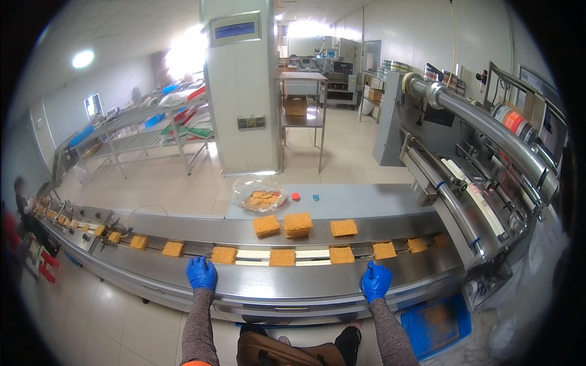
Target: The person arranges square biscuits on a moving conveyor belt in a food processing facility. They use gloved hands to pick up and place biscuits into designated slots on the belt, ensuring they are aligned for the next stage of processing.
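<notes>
My left hand [201, 273], in a blue glove, rests on the steel ledge of a conveyor with its fingers stretched toward the belt and nothing in them. Just beyond its fingertips lies a square orange-brown cracker [224, 255]. My right hand [376, 281], gloved in blue too, is curled closed on the same ledge; I see nothing in it. Nearest to it is another cracker [384, 250] in the conveyor channel [311, 257]. Several more such crackers sit spaced along the line, among them a middle one [282, 257].
Behind the channel stand a tall cracker stack [298, 225], a smaller stack [266, 226] and a short one [343, 228]. A clear bag of crackers [260, 196] lies near a red button [295, 197]. Machine rollers [448, 198] rise at right, above a blue tray [436, 326].
</notes>
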A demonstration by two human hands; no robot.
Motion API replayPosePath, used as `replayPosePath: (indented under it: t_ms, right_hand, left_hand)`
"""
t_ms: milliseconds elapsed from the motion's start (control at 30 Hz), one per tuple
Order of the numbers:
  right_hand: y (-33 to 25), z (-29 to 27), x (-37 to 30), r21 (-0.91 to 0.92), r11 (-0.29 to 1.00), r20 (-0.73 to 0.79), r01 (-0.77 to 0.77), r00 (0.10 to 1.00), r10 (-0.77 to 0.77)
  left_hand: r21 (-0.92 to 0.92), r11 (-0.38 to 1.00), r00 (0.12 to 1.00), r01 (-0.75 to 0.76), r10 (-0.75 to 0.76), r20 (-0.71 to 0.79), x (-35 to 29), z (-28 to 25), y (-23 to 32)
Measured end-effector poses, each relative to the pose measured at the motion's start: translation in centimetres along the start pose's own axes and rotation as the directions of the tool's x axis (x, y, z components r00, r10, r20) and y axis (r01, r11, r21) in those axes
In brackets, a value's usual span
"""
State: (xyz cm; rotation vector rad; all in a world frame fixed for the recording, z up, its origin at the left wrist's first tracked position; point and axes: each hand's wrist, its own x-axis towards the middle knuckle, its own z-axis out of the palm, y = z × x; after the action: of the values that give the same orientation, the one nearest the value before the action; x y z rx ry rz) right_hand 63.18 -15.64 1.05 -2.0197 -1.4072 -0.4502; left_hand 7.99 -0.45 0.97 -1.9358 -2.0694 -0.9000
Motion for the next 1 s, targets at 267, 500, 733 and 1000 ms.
replayPosePath:
  t_ms: [267,500,733,1000]
  right_hand:
    - [0.4,0.3,-0.1,0.003,1.000,-0.016,0.016,1.000,-0.016]
    - [0.4,0.4,-0.2,0.018,0.999,-0.049,0.033,0.998,-0.032]
    - [0.3,0.3,-0.2,0.007,1.000,-0.024,0.019,1.000,-0.019]
    - [0.2,0.2,0.0,-0.005,0.999,-0.070,0.037,0.997,-0.038]
  left_hand:
    - [0.009,1.000,1.000,0.003,-0.003,-0.012,0.0,-0.5,0.6]
    - [-0.006,0.999,0.999,-0.043,0.043,-0.028,0.0,-0.2,0.1]
    - [0.004,1.000,0.999,-0.024,0.024,-0.032,0.1,-0.7,0.7]
    - [0.014,1.000,0.999,-0.022,0.022,-0.038,-0.1,-0.3,0.4]
